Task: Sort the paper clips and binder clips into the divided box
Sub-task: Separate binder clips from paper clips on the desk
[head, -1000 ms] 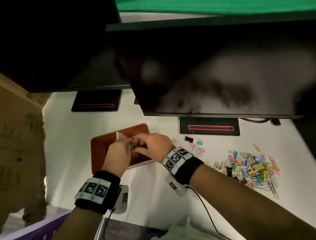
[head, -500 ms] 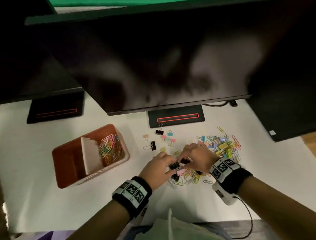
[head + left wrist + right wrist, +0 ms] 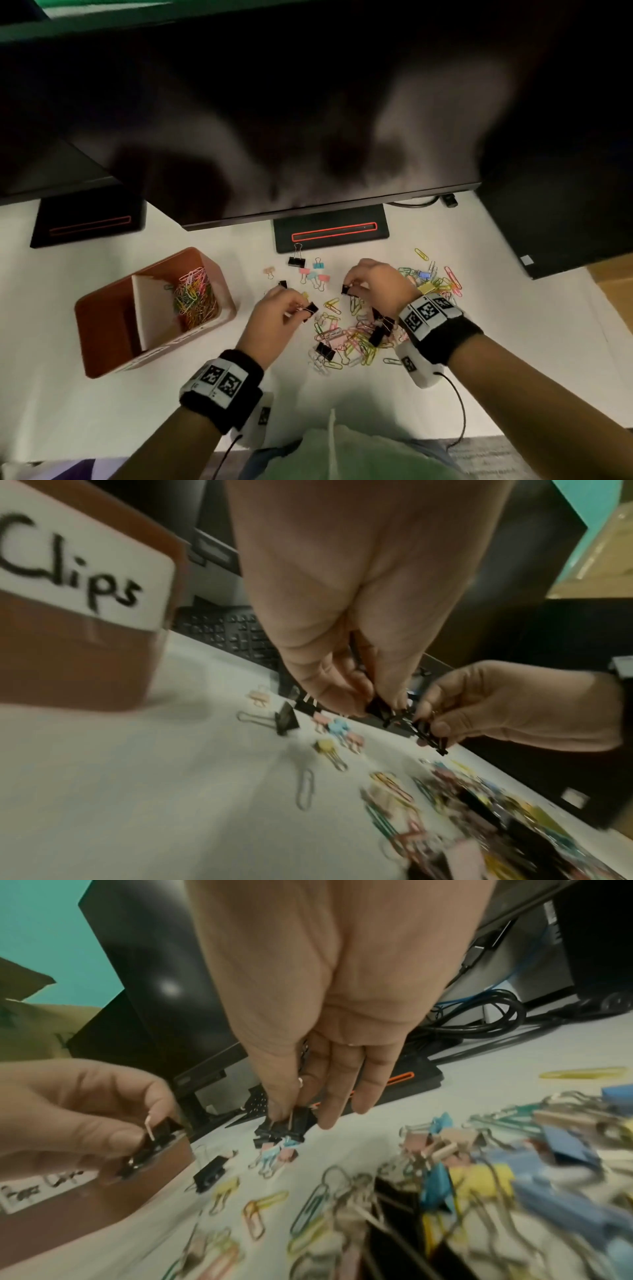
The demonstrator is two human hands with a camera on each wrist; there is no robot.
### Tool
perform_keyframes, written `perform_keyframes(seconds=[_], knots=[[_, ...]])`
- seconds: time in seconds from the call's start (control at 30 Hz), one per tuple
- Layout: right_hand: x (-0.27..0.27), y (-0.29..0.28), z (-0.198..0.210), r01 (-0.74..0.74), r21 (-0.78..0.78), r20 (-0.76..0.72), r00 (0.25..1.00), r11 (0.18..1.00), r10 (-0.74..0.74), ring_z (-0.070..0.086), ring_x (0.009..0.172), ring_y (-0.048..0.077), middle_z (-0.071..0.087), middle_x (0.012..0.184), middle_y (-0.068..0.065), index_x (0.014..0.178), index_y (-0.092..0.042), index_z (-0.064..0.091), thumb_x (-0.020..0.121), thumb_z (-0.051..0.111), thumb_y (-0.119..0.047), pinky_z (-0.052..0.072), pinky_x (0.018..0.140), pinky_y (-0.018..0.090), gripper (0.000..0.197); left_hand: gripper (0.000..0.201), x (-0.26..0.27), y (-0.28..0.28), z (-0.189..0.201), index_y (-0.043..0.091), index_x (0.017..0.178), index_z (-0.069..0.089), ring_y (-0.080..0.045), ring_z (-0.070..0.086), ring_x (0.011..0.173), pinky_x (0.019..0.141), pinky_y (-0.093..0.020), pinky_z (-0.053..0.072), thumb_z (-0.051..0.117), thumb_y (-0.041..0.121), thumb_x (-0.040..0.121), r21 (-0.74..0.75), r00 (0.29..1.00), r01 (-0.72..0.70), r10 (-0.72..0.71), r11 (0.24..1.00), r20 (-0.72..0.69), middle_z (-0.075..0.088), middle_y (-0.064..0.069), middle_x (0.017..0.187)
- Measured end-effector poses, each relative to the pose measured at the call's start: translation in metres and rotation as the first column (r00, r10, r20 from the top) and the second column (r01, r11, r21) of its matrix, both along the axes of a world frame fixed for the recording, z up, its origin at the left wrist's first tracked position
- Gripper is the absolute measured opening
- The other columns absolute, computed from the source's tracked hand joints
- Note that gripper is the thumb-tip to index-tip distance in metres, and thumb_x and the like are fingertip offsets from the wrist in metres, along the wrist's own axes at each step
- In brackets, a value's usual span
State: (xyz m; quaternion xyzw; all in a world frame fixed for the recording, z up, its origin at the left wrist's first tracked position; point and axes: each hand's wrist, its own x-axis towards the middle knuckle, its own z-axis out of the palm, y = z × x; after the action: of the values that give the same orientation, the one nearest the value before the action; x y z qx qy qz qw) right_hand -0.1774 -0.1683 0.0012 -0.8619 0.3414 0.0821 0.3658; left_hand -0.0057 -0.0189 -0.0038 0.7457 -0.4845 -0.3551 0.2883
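Black binder clips, light, stiff and springy, sit pinched in left hand and right hand above the tabletop; wire handles likely offer surest hold.

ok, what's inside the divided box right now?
The divided box holds coloured paper clips in its right compartment. The left compartment looks empty, though the near wall hides part of its floor.

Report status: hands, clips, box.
Left hand pinches a black binder clip; right hand pinches another black binder clip. Divided box: paper clips in right compartment, left looks empty. Mixed pile still on desk.
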Motion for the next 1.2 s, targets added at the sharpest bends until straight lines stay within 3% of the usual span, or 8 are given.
perform_keyframes(seconds=[0.13, 0.23, 0.3, 0.5, 0.67, 0.83, 1.03, 1.2], knots=[[0.013, -0.015, -0.007, 0.038, -0.043, -0.041, 0.998, 0.998, -0.039, 0.059, 0.101, 0.020, 0.054, 0.117, 0.004, 0.118, -0.019, 0.059, 0.091, 0.055, -0.019, 0.045, 0.088, 0.026, 0.027, 0.019, 0.023, 0.010, -0.005, 0.018, 0.100, 0.062, -0.009, 0.059, 0.090, 0.081, -0.026, 0.052, 0.067, 0.015, 0.082, 0.005, 0.984, -0.145, 0.144, 0.989, 0.104, 0.059, 0.001, 0.101], [0.015, -0.012, -0.006, 0.038, -0.146, -0.043, 0.998, 0.989, -0.045, 0.053, 0.110, 0.020, 0.048, 0.125, 0.003, 0.126, -0.023, 0.052, 0.087, 0.062, -0.027, 0.045, 0.095, 0.030, 0.041, 0.031, 0.021, 0.019, -0.007, 0.019, 0.111, 0.061, -0.008, 0.051, 0.098, 0.091, -0.023, 0.042, 0.068, 0.016, 0.081, -0.025, 0.963, -0.072, 0.076, 0.997, 0.259, 0.053, 0.003, 0.109], [0.016, -0.003, -0.004, -0.030, -0.186, -0.008, 1.000, 0.982, 0.029, 0.052, 0.109, 0.019, 0.051, 0.121, 0.001, 0.123, -0.025, 0.053, 0.084, 0.064, -0.030, 0.043, 0.093, 0.029, 0.041, 0.029, 0.013, 0.027, -0.009, 0.019, 0.109, 0.060, -0.008, 0.050, 0.095, 0.087, -0.022, 0.042, 0.068, 0.017, 0.081, -0.022, 0.959, -0.038, 0.043, 0.999, 0.282, 0.050, 0.004, 0.106], [0.031, 0.021, -0.015, -0.289, -0.032, -0.239, 0.932, 0.957, 0.274, 0.051, 0.114, 0.024, 0.047, 0.131, 0.002, 0.128, -0.020, 0.049, 0.086, 0.061, -0.024, 0.046, 0.095, 0.038, 0.044, 0.029, -0.009, 0.031, -0.036, 0.014, 0.112, 0.057, -0.020, 0.056, 0.090, 0.082, -0.033, 0.050, 0.063, 0.022, 0.085, 0.150, 0.974, -0.082, 0.047, 0.985, 0.222, 0.052, -0.003, 0.110], [0.039, 0.023, -0.023, -0.220, 0.013, -0.250, 0.944, 0.975, 0.216, 0.055, 0.105, 0.023, 0.058, 0.119, 0.008, 0.113, -0.014, 0.059, 0.090, 0.050, -0.008, 0.048, 0.092, 0.033, 0.026, 0.008, -0.012, 0.014, -0.050, 0.011, 0.091, 0.061, -0.021, 0.053, 0.082, 0.072, -0.026, 0.042, 0.061, 0.010, 0.084, 0.150, 0.964, -0.184, 0.149, 0.972, 0.218, 0.052, -0.001, 0.089], [0.040, 0.016, -0.023, -0.219, 0.100, -0.320, 0.917, 0.971, 0.240, 0.058, 0.105, 0.025, 0.061, 0.117, 0.008, 0.111, -0.011, 0.063, 0.088, 0.051, -0.006, 0.048, 0.089, 0.030, 0.026, 0.007, -0.006, 0.011, -0.055, 0.011, 0.081, 0.061, -0.017, 0.051, 0.079, 0.069, -0.020, 0.035, 0.059, 0.005, 0.082, 0.180, 0.981, -0.120, 0.089, 0.976, 0.172, 0.052, -0.001, 0.082], [0.025, 0.008, -0.017, -0.160, 0.047, -0.235, 0.958, 0.986, 0.167, 0.058, 0.102, 0.021, 0.062, 0.113, 0.005, 0.106, -0.011, 0.064, 0.090, 0.052, -0.011, 0.047, 0.086, 0.027, 0.020, 0.004, -0.013, 0.021, -0.036, 0.015, 0.083, 0.059, -0.009, 0.054, 0.072, 0.068, -0.019, 0.044, 0.063, 0.014, 0.083, 0.135, 0.990, 0.129, -0.135, 0.982, 0.037, 0.058, 0.001, 0.081], [0.010, 0.011, -0.009, -0.176, 0.037, -0.149, 0.972, 0.984, 0.180, 0.060, 0.096, 0.019, 0.066, 0.108, 0.002, 0.116, -0.018, 0.059, 0.090, 0.055, -0.017, 0.050, 0.088, 0.032, 0.026, 0.024, -0.028, 0.019, -0.043, 0.017, 0.100, 0.059, -0.015, 0.061, 0.073, 0.072, -0.029, 0.052, 0.069, 0.021, 0.079, 0.205, 0.999, -0.029, 0.020, 0.978, 0.047, 0.064, -0.002, 0.079]])
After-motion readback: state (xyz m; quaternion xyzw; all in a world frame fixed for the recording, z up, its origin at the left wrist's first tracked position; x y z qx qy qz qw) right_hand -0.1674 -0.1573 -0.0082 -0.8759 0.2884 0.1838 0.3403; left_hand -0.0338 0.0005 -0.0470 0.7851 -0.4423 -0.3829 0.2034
